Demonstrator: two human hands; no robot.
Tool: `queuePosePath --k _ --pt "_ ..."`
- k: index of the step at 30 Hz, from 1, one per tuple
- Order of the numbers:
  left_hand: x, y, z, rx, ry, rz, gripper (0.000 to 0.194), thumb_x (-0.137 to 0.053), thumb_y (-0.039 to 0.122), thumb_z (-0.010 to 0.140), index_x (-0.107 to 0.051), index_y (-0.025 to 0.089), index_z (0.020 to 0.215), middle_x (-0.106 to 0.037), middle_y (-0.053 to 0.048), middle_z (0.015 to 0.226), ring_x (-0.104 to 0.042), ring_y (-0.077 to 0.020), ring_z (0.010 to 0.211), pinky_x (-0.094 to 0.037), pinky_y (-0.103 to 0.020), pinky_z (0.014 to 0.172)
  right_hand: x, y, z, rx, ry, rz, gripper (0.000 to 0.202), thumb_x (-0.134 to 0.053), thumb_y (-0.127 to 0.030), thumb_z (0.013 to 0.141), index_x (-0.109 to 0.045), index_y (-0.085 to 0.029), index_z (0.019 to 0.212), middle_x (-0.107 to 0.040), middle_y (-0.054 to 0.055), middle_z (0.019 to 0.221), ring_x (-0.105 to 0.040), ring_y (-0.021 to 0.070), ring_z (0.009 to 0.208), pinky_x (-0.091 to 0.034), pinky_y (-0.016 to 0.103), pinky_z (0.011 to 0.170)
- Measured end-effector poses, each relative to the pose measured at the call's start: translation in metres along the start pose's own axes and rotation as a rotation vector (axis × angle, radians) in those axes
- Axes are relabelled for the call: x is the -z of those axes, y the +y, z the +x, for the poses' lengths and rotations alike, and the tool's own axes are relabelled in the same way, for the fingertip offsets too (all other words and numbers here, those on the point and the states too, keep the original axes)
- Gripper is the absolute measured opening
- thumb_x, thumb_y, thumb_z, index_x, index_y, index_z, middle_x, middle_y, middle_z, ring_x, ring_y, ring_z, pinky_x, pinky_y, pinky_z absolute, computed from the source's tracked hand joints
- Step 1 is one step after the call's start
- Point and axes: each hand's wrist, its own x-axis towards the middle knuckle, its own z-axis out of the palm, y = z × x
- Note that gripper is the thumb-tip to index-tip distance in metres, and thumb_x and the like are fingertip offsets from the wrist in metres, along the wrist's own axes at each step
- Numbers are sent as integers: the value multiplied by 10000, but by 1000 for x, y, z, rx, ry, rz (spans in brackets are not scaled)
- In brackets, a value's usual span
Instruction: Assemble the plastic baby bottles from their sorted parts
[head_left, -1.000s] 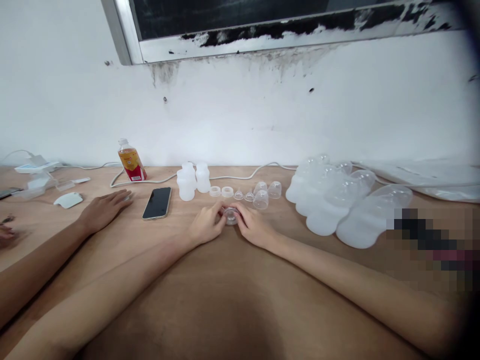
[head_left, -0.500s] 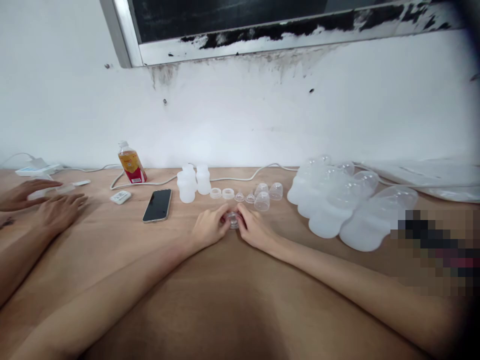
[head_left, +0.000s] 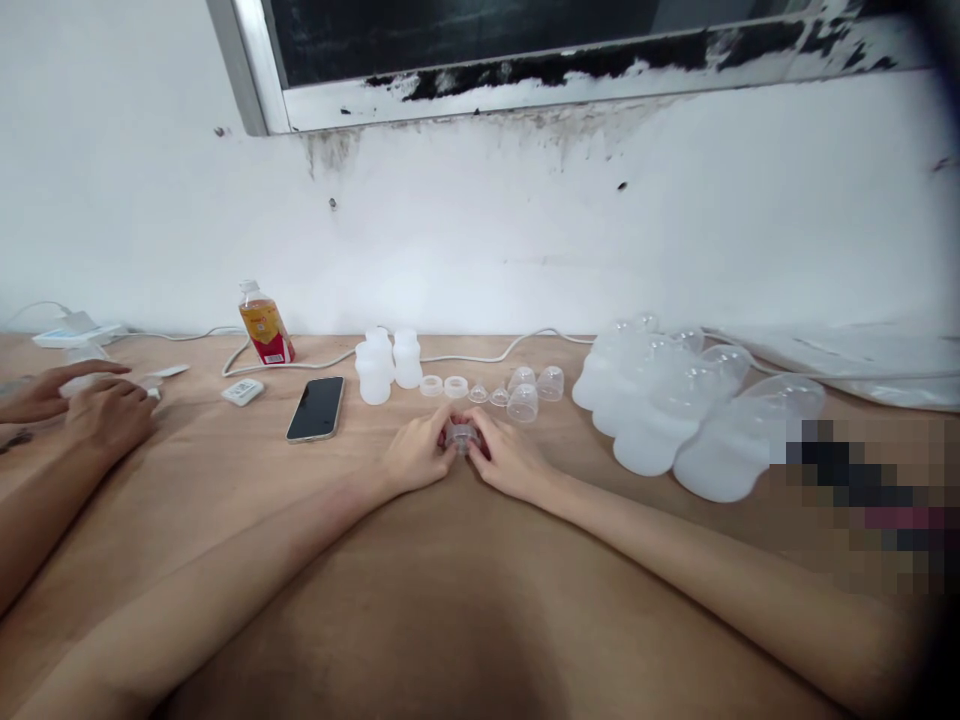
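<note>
Between both hands sits a small translucent baby bottle ring (head_left: pixel 462 436), low over the tabletop. My left hand (head_left: pixel 420 448) closes its fingers on the ring's left side. My right hand (head_left: pixel 506 452) pinches the right side. Fingers cover part of it, so I cannot tell whether a teat is inside. Just beyond my hands are two white bottle rings (head_left: pixel 455 387), two clear teats (head_left: pixel 499 397) and several clear dome caps (head_left: pixel 523 402). Behind and left of these stand several small white bottles (head_left: pixel 374 375).
On the right, many capped milky bottles (head_left: pixel 643 440) are clustered. A phone (head_left: pixel 315 409), a white box-shaped item (head_left: pixel 243 392) and a drink bottle (head_left: pixel 266 325) are on the left. A white cable (head_left: pixel 480 357) runs along the back. Another person's hands (head_left: pixel 112 410) work at far left.
The ring has tilted between my fingers, its side now facing me more. My hands have barely moved. The other person's hands have shifted left.
</note>
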Motion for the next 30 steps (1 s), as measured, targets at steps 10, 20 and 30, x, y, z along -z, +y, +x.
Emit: queuePosePath --k 10,20,30 --pt "-1 -1 3 -20 12 -47 205 -406 110 666 -403 195 852 -472 34 613 -472 -119 542 -313 -215 488 -4 0 -1 2 11 -72 242 -373 -103 749 -391 -167 982 -547 73 956 -529 170 790 -376 269 648" --pt "-4 0 2 -12 22 -13 215 -417 131 709 -409 189 917 -508 27 620 -496 -128 544 -329 -222 498 -3 0 1 -12 30 -24 249 -383 -90 748 -413 -163 984 -558 65 929 -532 162 774 -377 259 641" --pt "0 -4 2 78 48 19 188 -411 161 749 -463 208 924 -612 13 746 -557 -129 608 -375 -218 534 0 0 1 1 98 146 213 -363 -275 849 -483 -177 995 -586 50 864 -538 158 772 -400 283 689"
